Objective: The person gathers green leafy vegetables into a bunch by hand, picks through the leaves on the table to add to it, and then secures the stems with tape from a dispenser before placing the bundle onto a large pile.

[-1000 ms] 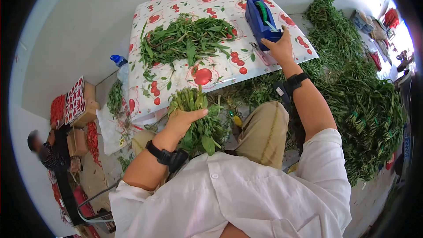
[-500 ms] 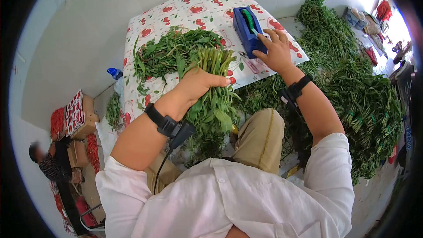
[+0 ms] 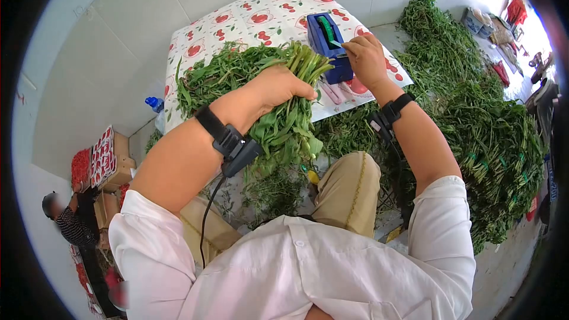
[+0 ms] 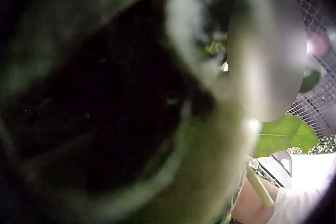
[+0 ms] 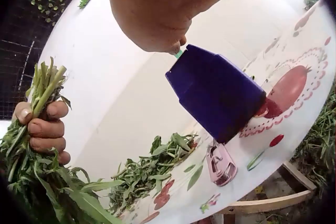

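Note:
My left hand grips a bundle of leafy green stems at the table's near edge. Its cut ends point up and right, toward a blue tape dispenser; its leaves hang below the fist. Beside the dispenser, my right hand pinches the end of the tape near the serrated edge. That pinch also shows in the right wrist view, where the blue dispenser stands just below the fingers. Dark, blurred shapes fill most of the left wrist view, along with a green leaf.
Loose greens lie on the cherry-patterned tablecloth. A small pink tool rests beside the dispenser. Heaped greens cover the floor at right. Another person is at far left, near cardboard boxes.
My left hand has raised the bundle from below the table edge and carried it right, toward the dispenser. My right hand has gone from the dispenser's front to pinching the tape end.

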Demonstrator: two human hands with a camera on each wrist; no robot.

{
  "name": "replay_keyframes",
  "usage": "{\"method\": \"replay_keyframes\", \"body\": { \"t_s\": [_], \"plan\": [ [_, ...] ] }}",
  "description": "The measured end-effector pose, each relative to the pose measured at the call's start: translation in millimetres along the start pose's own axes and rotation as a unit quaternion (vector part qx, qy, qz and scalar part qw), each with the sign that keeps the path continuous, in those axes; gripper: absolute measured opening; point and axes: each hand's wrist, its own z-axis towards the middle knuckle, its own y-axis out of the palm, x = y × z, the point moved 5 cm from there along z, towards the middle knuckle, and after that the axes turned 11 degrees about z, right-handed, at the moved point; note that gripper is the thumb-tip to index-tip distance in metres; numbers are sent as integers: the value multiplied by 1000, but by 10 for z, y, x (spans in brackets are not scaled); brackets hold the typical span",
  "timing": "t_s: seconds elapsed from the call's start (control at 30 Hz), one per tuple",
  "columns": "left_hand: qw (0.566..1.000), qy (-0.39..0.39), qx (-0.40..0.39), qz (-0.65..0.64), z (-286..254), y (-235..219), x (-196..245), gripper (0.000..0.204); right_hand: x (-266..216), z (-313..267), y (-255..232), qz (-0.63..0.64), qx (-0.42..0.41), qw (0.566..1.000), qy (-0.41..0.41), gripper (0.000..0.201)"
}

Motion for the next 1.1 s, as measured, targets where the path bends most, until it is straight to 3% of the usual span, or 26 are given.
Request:
{"method": "replay_keyframes", "body": {
  "t_s": [0.27, 0.53, 0.63, 0.73, 0.83, 0.97, 1.07, 1.1],
  "plan": [
    [998, -21, 27, 58, 134, -20, 195, 25, -309, -132, -221, 19, -3, 997, -79, 16],
    [974, 44, 25, 222, 595, 178, 165, 24, -808, -362, -827, 33, -46, 988, -142, 19],
    [933, 49, 8, 358, 707, 316, 230, 20, -912, -380, -979, 26, -54, 987, -149, 20],
    [836, 182, -13, 517, 962, 420, 198, 20, -1020, -371, -1104, 31, -63, 984, -163, 21],
    [794, 180, -17, 581, 1045, 526, 223, 26, -1105, -335, -1180, 23, -65, 982, -174, 21],
    [815, 151, 33, 558, 1009, 679, 297, 27, -1071, -219, -1213, 5, -61, 978, -199, 19],
    [794, 190, -9, 577, 935, 802, 321, 27, -827, -42, -1134, 7, -60, 984, -166, 18],
    [813, 175, 3, 555, 881, 810, 354, 26, -738, 0, -1084, 36, -61, 988, -139, 13]
  ]
}}
